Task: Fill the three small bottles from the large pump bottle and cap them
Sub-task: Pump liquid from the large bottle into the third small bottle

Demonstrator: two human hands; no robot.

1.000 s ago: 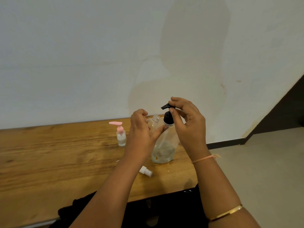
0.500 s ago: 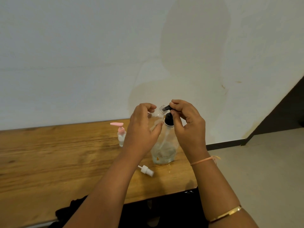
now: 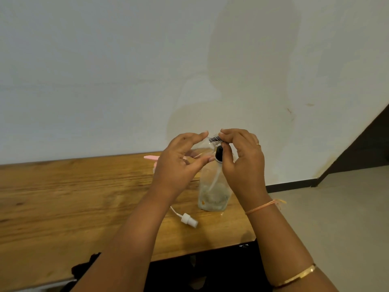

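Bearing pump bottle (image 3: 213,194), wooden table (image 3: 63,197) (stained wall (image 3: 252,60))

The left grip (image 3: 179,163) has lifted the small clear plastic bottle (image 3: 201,146) from beside the neck of the large clear pump bottle (image 3: 213,192) up to the black pump nozzle (image 3: 215,139). The small bottle is now tipped, with its open mouth at the spout tip. The forefinger, curled before, now stretches over the small bottle. The nozzle, sharp earlier, now shows blurred under the right grip (image 3: 245,159). The little bottle with the pink pump top (image 3: 151,157), plainly seen before, is now mostly hidden behind the left grip.
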